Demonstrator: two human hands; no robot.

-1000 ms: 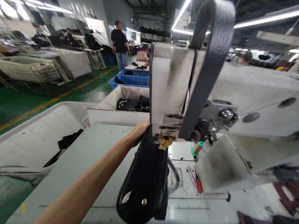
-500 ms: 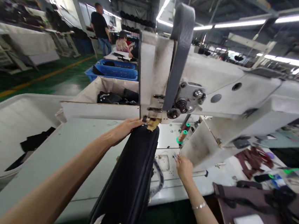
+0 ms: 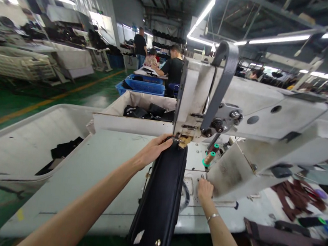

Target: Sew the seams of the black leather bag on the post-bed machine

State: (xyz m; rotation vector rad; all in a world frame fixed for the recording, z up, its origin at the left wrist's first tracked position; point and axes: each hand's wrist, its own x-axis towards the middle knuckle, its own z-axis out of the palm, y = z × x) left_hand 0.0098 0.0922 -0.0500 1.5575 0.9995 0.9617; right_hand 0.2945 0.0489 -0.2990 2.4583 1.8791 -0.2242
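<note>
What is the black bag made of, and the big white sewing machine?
The black bag looks like leather or faux leather: smooth, with a slight sheen and a shiny metal stud near its bottom. The sewing machine looks like painted metal: hard, off-white, scuffed with grime. The left hand holds the bag's top.

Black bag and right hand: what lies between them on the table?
In the head view, a grey strap curls out beside the black bag, on the metal plate set in the table; the right hand rests just past it.
</note>
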